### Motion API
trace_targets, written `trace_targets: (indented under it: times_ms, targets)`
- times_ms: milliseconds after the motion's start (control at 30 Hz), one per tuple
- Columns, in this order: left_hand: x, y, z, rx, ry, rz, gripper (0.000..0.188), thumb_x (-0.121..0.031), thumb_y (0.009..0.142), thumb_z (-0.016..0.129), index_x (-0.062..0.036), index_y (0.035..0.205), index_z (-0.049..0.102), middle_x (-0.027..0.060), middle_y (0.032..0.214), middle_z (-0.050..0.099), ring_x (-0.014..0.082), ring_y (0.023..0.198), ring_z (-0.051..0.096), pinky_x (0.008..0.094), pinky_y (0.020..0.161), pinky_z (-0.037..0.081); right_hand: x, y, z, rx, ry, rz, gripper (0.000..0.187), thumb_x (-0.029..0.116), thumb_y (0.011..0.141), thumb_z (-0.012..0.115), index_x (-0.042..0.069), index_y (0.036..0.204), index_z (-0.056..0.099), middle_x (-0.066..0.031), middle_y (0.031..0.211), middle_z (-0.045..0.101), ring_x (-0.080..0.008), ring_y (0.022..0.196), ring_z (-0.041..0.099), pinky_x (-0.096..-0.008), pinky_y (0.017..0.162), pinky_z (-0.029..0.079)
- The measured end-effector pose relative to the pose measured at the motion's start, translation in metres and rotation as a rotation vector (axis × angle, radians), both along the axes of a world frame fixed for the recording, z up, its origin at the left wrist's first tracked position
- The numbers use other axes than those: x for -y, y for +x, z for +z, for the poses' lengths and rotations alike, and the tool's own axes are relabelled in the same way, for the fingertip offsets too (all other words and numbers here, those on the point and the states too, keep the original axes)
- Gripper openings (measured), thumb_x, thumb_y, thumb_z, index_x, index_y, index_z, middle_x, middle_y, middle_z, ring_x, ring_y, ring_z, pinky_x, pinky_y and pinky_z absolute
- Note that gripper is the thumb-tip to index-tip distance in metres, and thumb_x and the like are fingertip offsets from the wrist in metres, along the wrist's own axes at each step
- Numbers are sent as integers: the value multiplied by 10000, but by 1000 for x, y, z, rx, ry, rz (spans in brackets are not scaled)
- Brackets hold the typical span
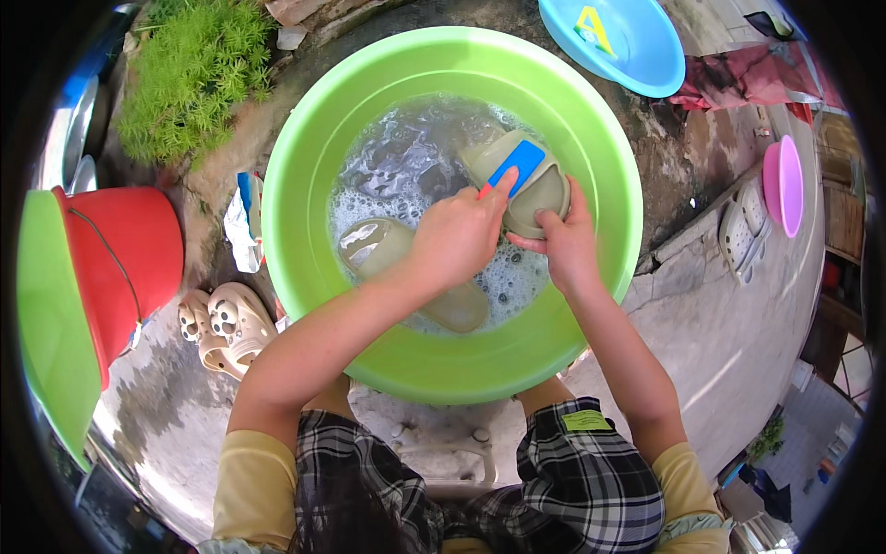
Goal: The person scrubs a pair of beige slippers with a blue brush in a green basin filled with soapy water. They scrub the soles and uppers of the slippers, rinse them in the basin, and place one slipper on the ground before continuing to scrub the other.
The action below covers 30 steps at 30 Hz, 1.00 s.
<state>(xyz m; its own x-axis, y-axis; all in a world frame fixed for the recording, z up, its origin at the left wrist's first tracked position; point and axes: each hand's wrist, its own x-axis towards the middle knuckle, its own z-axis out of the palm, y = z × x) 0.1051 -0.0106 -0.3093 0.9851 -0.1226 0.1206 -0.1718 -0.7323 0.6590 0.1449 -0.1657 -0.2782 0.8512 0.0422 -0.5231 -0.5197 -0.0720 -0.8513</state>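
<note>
My left hand [461,231] is closed round a scrub brush [522,164] with a blue back and a bit of red at the grip. The brush lies against the upper of an olive-grey slide slipper [543,196], its bristles hidden underneath. My right hand [568,242] grips that slipper near its open end, thumb on top. A matching slipper [459,309] floats in the foamy grey water [406,152], partly behind my left forearm. Both slippers are inside a big light-green basin [300,157], which stands between my knees.
A red bucket [138,249] and a green basin [51,305] stand at the left. Near them sit beige clogs [242,323] and a white-and-blue packet [242,226]. A blue basin [637,46] is at the far right, with grey clogs [741,235] and a pink basin [784,185] further right.
</note>
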Motion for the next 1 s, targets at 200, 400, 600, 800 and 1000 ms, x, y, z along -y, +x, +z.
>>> trace_targets:
  times_ms: [200,400,600,800,1000]
  targets:
    - [4,-23,1,-130,31,-22,502,-120,925,575,-155,1417,482,154,698,561,331,574,606,435,519,498,24,23,-8,-25,-44,26,656,-40,884,420,52,1492,191,-230,1360,414,-365,1046,628,-427,704,656]
    - [9,21,-7,59,133,36,518,-147,939,552,-70,1436,426,171,736,573,326,541,607,425,493,516,9,-3,-52,169,-176,107,632,-79,898,371,65,1487,192,-222,1347,438,-387,1055,626,-438,692,655]
    - [11,-14,8,-145,81,-15,549,-140,916,571,-53,1436,420,184,759,577,332,554,616,439,499,514,7,10,-15,71,-133,97,652,-46,888,404,58,1493,183,-227,1349,443,-410,1082,606,-467,705,647]
    - [22,3,1,-20,115,-10,610,-123,896,582,-63,1468,379,174,743,560,318,512,600,426,466,499,18,19,-44,175,-295,183,645,-38,874,407,7,1482,196,-248,1325,476,-400,1070,618,-447,716,645]
    - [8,-10,-7,-6,148,42,554,-169,926,569,-99,1454,414,140,699,559,307,521,603,416,469,496,-2,3,-9,124,-243,187,673,-60,875,397,59,1500,178,-244,1342,453,-379,1023,645,-418,692,652]
